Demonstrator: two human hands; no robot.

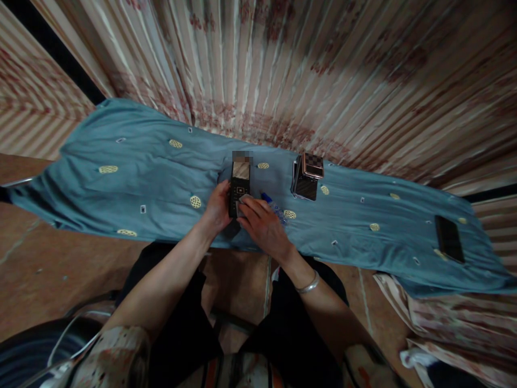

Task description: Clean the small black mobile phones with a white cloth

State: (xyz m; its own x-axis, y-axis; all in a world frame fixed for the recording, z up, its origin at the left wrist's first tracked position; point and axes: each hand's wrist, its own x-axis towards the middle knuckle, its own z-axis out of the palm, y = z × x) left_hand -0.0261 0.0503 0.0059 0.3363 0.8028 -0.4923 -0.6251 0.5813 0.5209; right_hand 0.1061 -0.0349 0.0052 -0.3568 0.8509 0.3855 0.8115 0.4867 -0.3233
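A teal cloth [351,237] printed with yellow shapes [108,169] and small pale rectangles covers the long, narrow tabletop. Right of the middle, a checked, copper-edged case [313,165] rests partly over a dark, flat device [305,187]. Well apart from them, near the right end, lies a black slab like a phone [449,238]. Behind hangs a pleated pinkish curtain [250,70] with reddish flowers, crossed by a dark pole [60,54] at upper left. Below is a brown floor [24,258] with pale lines. A dark, rounded object [44,342] sits at lower left, a white cable [60,335] looping across it. At lower right, patterned fabric [452,323] bunches beside a crumpled white item [418,357].
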